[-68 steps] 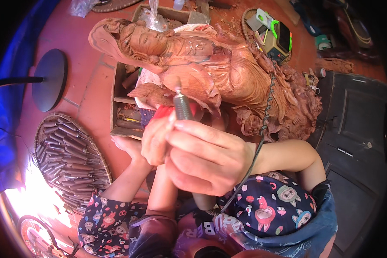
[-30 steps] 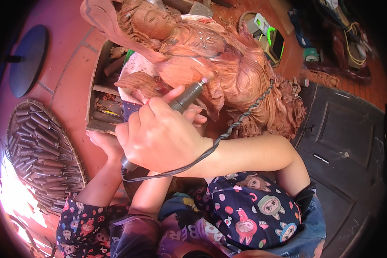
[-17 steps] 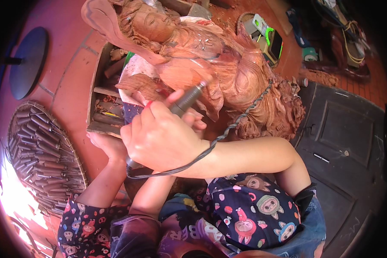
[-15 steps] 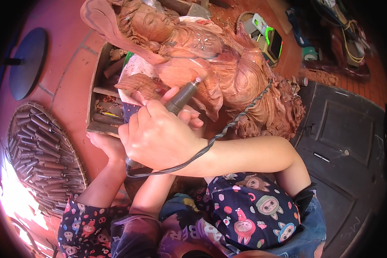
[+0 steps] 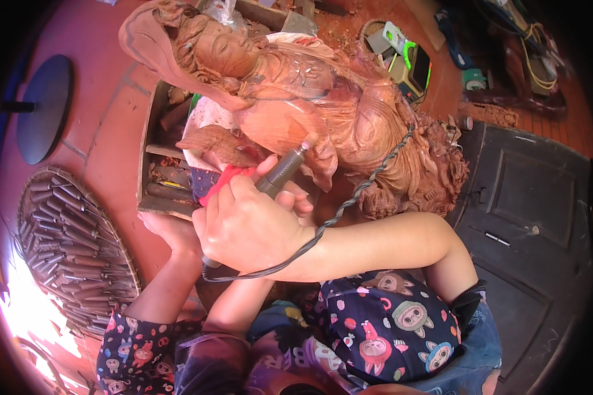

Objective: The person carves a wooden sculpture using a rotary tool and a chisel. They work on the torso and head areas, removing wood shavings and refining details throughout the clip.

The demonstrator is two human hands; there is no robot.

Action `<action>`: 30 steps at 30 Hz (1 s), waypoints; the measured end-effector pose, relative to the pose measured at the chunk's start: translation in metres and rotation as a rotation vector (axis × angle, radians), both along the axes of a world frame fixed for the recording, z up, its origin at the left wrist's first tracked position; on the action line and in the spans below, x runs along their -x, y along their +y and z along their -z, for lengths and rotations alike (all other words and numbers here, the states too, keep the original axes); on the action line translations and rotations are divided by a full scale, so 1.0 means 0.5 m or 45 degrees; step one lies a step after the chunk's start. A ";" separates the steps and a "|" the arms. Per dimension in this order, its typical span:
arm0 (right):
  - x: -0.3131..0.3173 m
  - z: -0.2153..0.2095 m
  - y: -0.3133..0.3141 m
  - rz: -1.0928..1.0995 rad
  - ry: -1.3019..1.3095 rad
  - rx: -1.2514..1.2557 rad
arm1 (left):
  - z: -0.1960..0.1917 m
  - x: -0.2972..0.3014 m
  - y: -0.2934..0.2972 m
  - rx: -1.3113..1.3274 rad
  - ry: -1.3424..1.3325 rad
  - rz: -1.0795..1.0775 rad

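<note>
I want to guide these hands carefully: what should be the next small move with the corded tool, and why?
I would probably make one short, light stroke of the corded tool along the wooden statue. The right hand grips it, its tip is at the carved robe, and the left hand is close by; whether the tip touches is unclear.

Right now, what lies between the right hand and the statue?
The head view shows the tool spanning that gap, with the left hand's fingers beside it and a red cloth nearby.

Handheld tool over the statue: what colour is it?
The handheld tool is mostly dark grey, seen best in the head view.
</note>
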State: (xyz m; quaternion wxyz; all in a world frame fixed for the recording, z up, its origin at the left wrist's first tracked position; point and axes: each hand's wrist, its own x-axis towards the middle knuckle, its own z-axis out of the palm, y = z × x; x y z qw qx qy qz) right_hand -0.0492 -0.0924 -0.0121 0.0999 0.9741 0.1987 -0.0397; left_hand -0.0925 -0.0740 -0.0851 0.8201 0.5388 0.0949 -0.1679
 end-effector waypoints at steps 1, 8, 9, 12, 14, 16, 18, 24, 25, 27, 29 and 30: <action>-0.005 0.001 -0.002 -0.010 0.005 -0.035 | -0.017 -0.011 -0.004 0.189 0.038 -0.031; -0.006 -0.007 -0.003 0.003 0.019 -0.143 | -0.034 -0.033 0.007 0.134 -0.086 -0.074; -0.003 -0.006 0.001 0.028 0.029 -0.122 | -0.033 -0.031 0.011 0.121 -0.095 -0.069; -0.003 -0.002 -0.001 0.062 0.039 -0.116 | -0.036 -0.043 0.018 0.093 -0.084 -0.032; -0.009 -0.012 -0.006 0.055 0.042 -0.177 | -0.044 -0.051 0.022 0.068 -0.073 -0.010; -0.018 -0.016 -0.002 0.036 0.025 -0.266 | -0.050 -0.061 0.021 0.046 -0.068 0.009; -0.030 -0.016 0.004 0.019 -0.023 -0.381 | -0.052 -0.070 0.027 0.012 -0.065 0.027; -0.006 -0.005 0.011 0.139 -0.043 -0.208 | -0.054 -0.079 0.036 -0.025 -0.053 0.095; 0.005 0.001 0.014 0.181 -0.046 -0.130 | -0.058 -0.079 0.037 -0.027 -0.057 0.103; 0.002 -0.001 0.008 0.128 -0.051 -0.160 | -0.059 -0.084 0.039 -0.030 -0.031 0.117; -0.019 -0.043 -0.006 -0.004 -0.041 -0.360 | -0.065 -0.086 0.044 -0.058 -0.031 0.135; -0.023 -0.044 -0.004 0.025 -0.040 -0.405 | -0.068 -0.092 0.043 -0.069 -0.022 0.143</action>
